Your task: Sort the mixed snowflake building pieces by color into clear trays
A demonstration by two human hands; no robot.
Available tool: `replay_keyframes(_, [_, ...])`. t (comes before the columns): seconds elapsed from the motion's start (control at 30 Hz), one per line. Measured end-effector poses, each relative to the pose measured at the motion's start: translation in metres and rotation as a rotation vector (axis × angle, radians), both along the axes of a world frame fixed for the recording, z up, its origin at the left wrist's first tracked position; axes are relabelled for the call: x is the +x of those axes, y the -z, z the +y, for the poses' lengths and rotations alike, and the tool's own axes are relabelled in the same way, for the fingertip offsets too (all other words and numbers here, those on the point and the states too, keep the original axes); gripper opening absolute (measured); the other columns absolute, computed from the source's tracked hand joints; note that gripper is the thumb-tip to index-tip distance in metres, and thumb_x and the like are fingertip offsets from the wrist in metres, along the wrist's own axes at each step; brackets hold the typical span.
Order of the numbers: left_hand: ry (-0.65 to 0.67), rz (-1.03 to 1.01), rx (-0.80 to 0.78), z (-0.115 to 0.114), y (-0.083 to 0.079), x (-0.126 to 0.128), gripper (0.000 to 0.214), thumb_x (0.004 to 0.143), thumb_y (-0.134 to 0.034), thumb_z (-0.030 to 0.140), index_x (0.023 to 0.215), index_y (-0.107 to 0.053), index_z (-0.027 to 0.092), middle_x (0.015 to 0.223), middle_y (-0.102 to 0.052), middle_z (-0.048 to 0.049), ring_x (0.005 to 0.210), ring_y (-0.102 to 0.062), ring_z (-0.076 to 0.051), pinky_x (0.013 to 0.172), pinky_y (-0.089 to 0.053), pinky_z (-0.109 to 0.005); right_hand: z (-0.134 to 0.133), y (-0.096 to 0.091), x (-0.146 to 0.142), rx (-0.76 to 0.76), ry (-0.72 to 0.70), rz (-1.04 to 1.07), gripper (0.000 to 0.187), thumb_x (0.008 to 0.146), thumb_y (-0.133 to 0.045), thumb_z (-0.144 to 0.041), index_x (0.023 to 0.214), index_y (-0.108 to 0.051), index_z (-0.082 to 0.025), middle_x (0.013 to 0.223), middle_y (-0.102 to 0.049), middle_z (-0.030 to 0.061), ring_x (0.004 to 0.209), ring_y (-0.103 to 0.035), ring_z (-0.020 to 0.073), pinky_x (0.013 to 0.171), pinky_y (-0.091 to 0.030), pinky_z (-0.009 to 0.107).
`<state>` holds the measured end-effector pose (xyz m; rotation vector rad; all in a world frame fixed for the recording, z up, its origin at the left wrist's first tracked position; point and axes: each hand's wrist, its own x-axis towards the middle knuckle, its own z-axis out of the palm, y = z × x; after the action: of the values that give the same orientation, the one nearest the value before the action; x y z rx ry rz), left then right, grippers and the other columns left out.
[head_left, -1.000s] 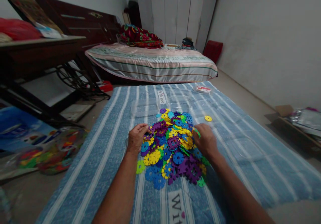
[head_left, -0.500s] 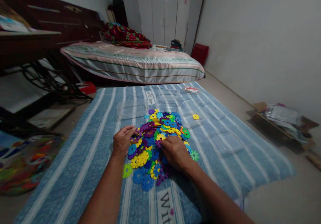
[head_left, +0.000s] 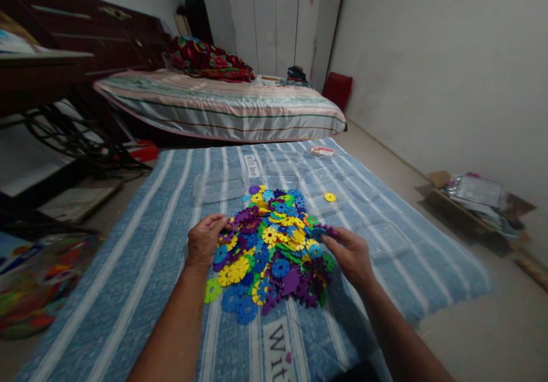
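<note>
A heap of notched plastic snowflake discs [head_left: 269, 235] in yellow, blue, purple and green lies on the blue striped cloth [head_left: 141, 245]. My left hand [head_left: 205, 241] is at the heap's left edge, its thumb and fingers pinched together by purple discs; what is between the fingertips is too small to make out. On the right side, my right hand [head_left: 351, 256] grips a purple snowflake disc [head_left: 331, 231] between thumb and fingers. A dark blue disc [head_left: 317, 233] is right at its fingertips. Purple discs [head_left: 291, 280] are spread over the heap's near right part.
Clear plastic trays [head_left: 222, 187] stand behind the heap, and another clear tray [head_left: 385, 239] lies to the right. A single yellow disc [head_left: 329, 197] is apart from the pile. Near the far edge sits a small red-and-white pack [head_left: 322, 151]. A cardboard box [head_left: 479, 202] is on the floor.
My right hand has moved right from the middle of the heap to its right edge, with a purple disc in its fingers. My left hand has stayed at the left edge.
</note>
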<state>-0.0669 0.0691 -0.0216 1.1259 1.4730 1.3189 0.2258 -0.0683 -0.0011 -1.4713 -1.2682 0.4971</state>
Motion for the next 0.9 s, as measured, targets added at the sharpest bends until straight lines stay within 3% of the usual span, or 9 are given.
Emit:
replay_keyframes(0.27, [0.014, -0.023, -0.019, -0.004, 0.0, 0.001, 0.041, 0.056, -0.072, 0.043, 0.084, -0.064, 0.015, 0.063, -0.065, 0.0002, 0.053, -0.06, -0.015, 0.044, -0.052, -0.025, 0.009, 0.005, -0.028, -0.102, -0.074, 0.084, 0.026, 0.075, -0.068, -0.042, 0.069, -0.073, -0.018, 0.061, -0.064, -0.002, 0.06, -0.058, 0.0153, 0.058, -0.043, 0.024])
replay_keyframes(0.47, [0.013, -0.039, -0.012, -0.003, 0.001, 0.001, 0.039, 0.057, -0.071, 0.042, 0.084, -0.063, 0.015, 0.064, -0.065, -0.0011, 0.056, -0.062, -0.016, 0.042, -0.05, -0.023, 0.007, 0.006, -0.021, -0.11, -0.095, -0.004, 0.029, 0.083, -0.061, -0.046, 0.085, -0.077, -0.021, 0.076, -0.074, 0.0012, 0.07, -0.065, 0.0186, 0.065, -0.048, 0.026])
replay_keyframes(0.6, [0.012, -0.049, -0.007, -0.004, 0.001, 0.002, 0.037, 0.058, -0.071, 0.041, 0.083, -0.063, 0.015, 0.064, -0.066, -0.0011, 0.056, -0.062, -0.015, 0.043, -0.051, -0.022, 0.002, -0.001, 0.016, -0.029, 0.077, -0.202, 0.034, 0.085, -0.057, -0.047, 0.085, -0.076, -0.019, 0.076, -0.074, 0.0039, 0.07, -0.065, 0.0185, 0.067, -0.048, 0.027])
replay_keyframes(0.7, [0.013, -0.055, -0.009, -0.004, 0.0, 0.003, 0.037, 0.057, -0.071, 0.041, 0.083, -0.064, 0.015, 0.063, -0.065, -0.0007, 0.057, -0.062, -0.016, 0.043, -0.051, -0.023, -0.002, -0.006, 0.056, 0.036, 0.37, -0.462, 0.037, 0.086, -0.053, -0.047, 0.09, -0.075, -0.017, 0.079, -0.074, 0.008, 0.07, -0.065, 0.0199, 0.069, -0.046, 0.029])
replay_keyframes(0.8, [0.012, -0.053, -0.01, -0.005, 0.0, 0.003, 0.036, 0.056, -0.071, 0.04, 0.082, -0.064, 0.015, 0.062, -0.065, -0.0008, 0.057, -0.063, -0.017, 0.041, -0.05, -0.022, -0.008, -0.005, 0.087, -0.123, 0.554, -0.733, 0.038, 0.09, -0.048, -0.042, 0.091, -0.074, -0.015, 0.082, -0.073, 0.0116, 0.072, -0.065, 0.0226, 0.066, -0.042, 0.031])
replay_keyframes(0.9, [0.008, -0.052, -0.007, -0.005, 0.0, 0.003, 0.036, 0.057, -0.071, 0.04, 0.081, -0.064, 0.015, 0.062, -0.065, -0.001, 0.056, -0.062, -0.016, 0.04, -0.049, -0.021, -0.015, 0.003, 0.098, -0.281, 0.573, -0.852, 0.035, 0.09, -0.048, -0.039, 0.098, -0.072, -0.014, 0.092, -0.072, 0.0136, 0.079, -0.065, 0.0241, 0.068, -0.042, 0.032])
